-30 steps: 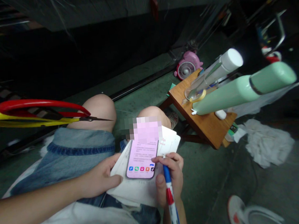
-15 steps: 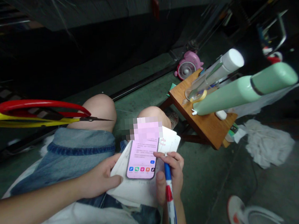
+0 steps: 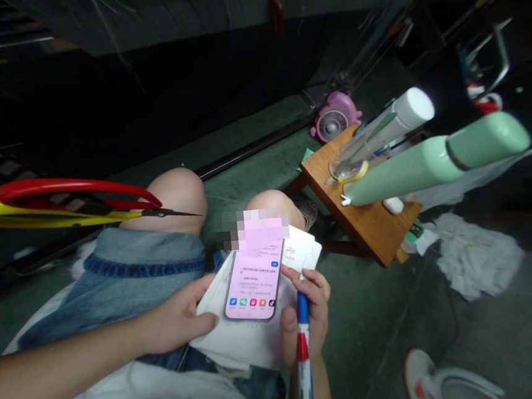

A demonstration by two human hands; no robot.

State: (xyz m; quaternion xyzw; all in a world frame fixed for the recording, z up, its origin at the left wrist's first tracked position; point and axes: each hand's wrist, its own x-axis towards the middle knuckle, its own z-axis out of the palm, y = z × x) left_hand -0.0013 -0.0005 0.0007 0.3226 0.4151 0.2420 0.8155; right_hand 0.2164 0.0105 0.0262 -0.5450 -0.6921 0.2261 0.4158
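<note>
A phone with a lit pink screen lies on white papers over the person's lap; the top of its screen is pixelated. My left hand grips the papers' left edge, thumb on top. At their right side my right hand is closed around a blue, white and red pen, its index finger reaching to the phone's right edge. Scissors with one red and one yellow handle appear at the left, blades pointing toward the bare knee.
A wooden stool on the right bears a green flask and a clear bottle with a white lid. Behind it stands a pink fan. White crumpled plastic and a slipper lie on the floor.
The text on the phone's screen has scrolled. My right hand and the pen have shifted slightly right, and the index finger has moved from over the screen to its edge.
</note>
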